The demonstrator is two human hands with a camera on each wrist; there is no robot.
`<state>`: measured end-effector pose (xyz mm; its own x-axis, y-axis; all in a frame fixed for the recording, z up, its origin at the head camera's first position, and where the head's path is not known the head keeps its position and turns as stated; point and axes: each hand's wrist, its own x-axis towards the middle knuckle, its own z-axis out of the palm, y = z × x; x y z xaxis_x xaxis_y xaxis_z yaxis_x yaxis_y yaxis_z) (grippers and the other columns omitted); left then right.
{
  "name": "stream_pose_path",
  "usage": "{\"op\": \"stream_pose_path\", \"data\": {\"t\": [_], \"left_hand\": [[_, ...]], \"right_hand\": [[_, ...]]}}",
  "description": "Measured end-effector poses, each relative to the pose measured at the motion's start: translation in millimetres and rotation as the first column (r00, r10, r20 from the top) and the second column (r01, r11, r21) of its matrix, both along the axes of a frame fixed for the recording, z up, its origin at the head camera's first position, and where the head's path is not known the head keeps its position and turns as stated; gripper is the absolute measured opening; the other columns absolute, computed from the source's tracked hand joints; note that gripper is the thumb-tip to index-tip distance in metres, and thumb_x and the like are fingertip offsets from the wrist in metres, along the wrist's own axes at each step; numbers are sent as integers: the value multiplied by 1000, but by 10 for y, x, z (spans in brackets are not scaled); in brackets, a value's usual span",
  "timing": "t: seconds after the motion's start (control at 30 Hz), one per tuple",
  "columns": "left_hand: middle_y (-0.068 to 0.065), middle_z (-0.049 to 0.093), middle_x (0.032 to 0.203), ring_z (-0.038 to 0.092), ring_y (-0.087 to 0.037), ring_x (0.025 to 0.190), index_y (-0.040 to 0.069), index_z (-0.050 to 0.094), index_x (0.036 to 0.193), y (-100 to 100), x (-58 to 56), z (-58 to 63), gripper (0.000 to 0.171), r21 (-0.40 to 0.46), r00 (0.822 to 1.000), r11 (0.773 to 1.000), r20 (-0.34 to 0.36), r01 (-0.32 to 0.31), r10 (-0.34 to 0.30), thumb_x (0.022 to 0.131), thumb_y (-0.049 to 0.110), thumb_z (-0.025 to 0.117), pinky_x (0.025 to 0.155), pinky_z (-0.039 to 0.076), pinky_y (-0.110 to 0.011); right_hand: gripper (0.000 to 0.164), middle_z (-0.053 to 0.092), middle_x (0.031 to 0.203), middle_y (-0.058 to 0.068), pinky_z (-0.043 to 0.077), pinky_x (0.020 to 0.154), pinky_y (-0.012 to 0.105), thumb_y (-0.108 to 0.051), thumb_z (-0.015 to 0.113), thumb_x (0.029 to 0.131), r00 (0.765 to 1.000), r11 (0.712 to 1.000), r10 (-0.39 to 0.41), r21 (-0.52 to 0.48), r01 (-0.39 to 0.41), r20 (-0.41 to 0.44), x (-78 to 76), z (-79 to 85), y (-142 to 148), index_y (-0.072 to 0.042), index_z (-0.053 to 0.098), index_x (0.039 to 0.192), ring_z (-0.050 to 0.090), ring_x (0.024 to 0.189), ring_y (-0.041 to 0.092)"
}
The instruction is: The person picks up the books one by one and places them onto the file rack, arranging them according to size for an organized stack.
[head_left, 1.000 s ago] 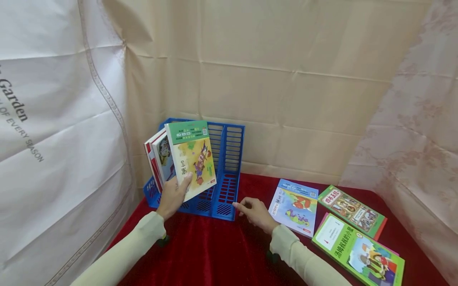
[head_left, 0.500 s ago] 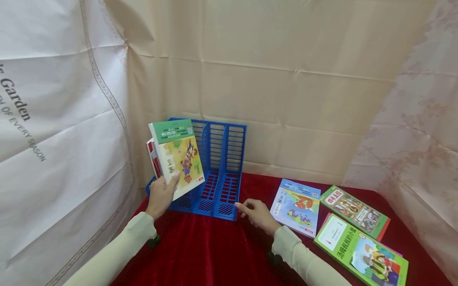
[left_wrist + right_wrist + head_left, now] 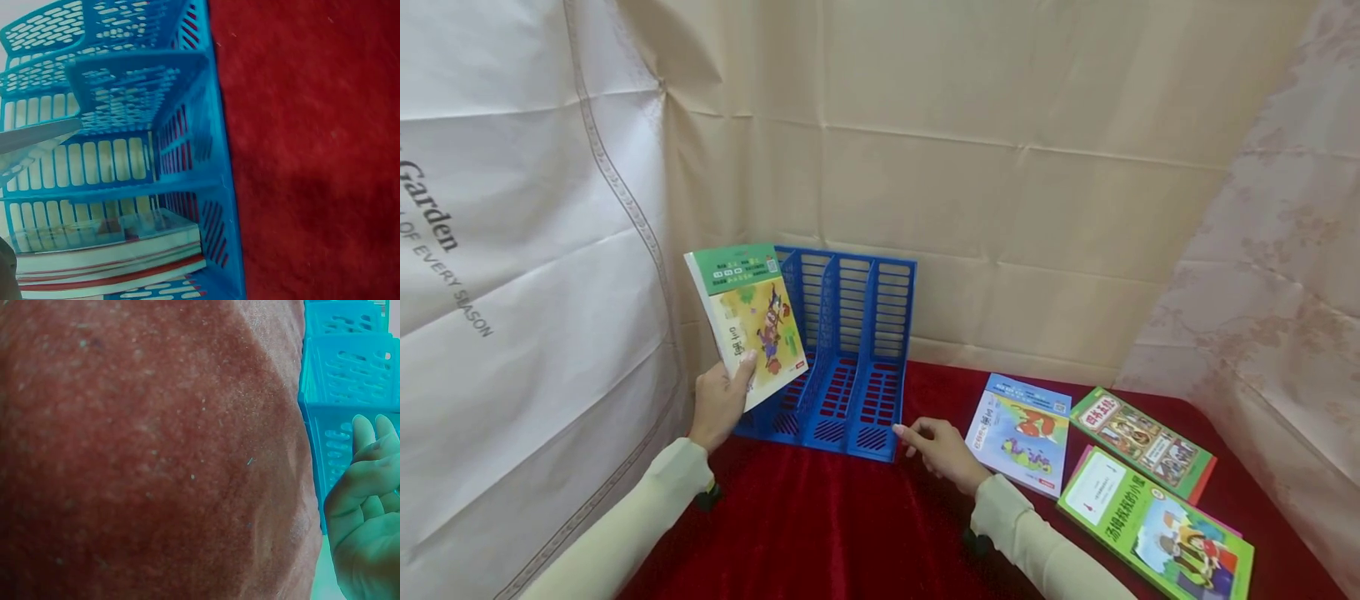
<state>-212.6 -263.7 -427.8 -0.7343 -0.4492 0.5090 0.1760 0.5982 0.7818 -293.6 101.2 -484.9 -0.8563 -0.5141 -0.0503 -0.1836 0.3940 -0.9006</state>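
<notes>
A paperback with a green and yellow cover [image 3: 760, 321] is in my left hand [image 3: 718, 400], gripped at its lower left corner with the thumb on the cover. It tilts in front of the left end of the blue book rack [image 3: 850, 400]. Several books with white and red edges [image 3: 112, 265] stand in the rack's end compartment in the left wrist view; the held book hides them in the head view. My right hand [image 3: 943, 454] has its fingers curled, with thumb and fingertip pinching at the rack's front right corner.
Right of the rack, on the red cloth [image 3: 850, 533], lie a blue picture book [image 3: 1022, 433], a green book with pictured panels [image 3: 1142, 442] and a bright green book [image 3: 1157, 525]. Beige curtain [image 3: 1000, 208] hangs behind, white curtain [image 3: 535, 292] at left.
My left hand has carried the green and yellow paperback leftward, uncovering more of the rack's dividers and covering the books at its left end. The right hand has stayed at the rack's corner.
</notes>
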Motion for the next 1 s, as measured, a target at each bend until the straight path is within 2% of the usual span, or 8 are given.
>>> {"op": "stream_pose_path", "data": {"t": [0.17,0.3,0.37,0.47,0.57,0.73,0.9,1.0], "left_hand": [[-26,74,90,71,-34,68,-8,71,109,-2,-76,-123,52,-192,1000,981,-9,-28,27,106,41,56,52,52,-39],[-24,71,77,63,-35,56,-6,68,100,-15,-158,-258,39,-417,998,906,-35,-69,60,105,31,58,49,46,-49],[-22,70,74,59,-33,54,-4,66,97,-19,-199,-301,36,-475,997,877,-17,-74,74,105,30,57,48,45,-49],[-23,70,76,61,-34,56,-4,64,96,-12,-238,-287,41,-478,992,875,49,-76,114,107,35,53,49,45,-48],[-21,73,81,65,-33,60,-1,67,92,-1,-278,-199,45,-436,984,898,122,-67,132,107,39,51,50,47,-46],[-9,69,65,55,-22,51,10,65,71,-3,-358,-1,43,-387,970,922,214,-21,112,101,39,55,45,39,-36],[-11,66,63,58,-26,52,8,61,65,-19,-444,218,52,-400,962,917,249,-3,112,102,43,51,43,44,-38],[-15,65,64,62,-30,56,8,55,63,-26,-478,266,51,-467,972,884,211,10,101,104,37,49,48,48,-46]], "right_hand": [[55,69,86,14,39,45,27,-60,65,95,1000,1000,-9,-7,9,0,-8,2,23,-6,71,101,46,50,15],[54,70,87,14,38,45,27,-60,65,95,1000,1000,-15,-18,15,-7,-14,-9,34,-6,71,100,46,49,14],[54,70,87,13,38,45,26,-60,65,94,1000,1000,-21,-23,21,1,-12,-12,39,-6,71,100,46,49,14],[54,70,86,11,38,45,26,-60,66,94,1000,999,-21,-27,21,14,-2,-14,42,-6,71,100,46,49,14],[54,70,83,9,38,44,26,-60,66,94,1000,999,-14,-33,14,9,-3,-14,45,-6,71,99,46,48,14],[52,69,83,10,38,43,26,-60,66,94,1000,999,-10,-43,10,5,-15,-10,51,-8,71,97,45,47,14],[53,70,85,15,38,43,26,-58,66,95,1000,999,-2,-49,2,4,-11,-22,42,-5,71,99,45,48,13],[53,70,86,15,38,43,26,-58,66,95,1000,999,1,-42,-1,-4,-9,-31,32,-6,71,99,45,48,13]]}}
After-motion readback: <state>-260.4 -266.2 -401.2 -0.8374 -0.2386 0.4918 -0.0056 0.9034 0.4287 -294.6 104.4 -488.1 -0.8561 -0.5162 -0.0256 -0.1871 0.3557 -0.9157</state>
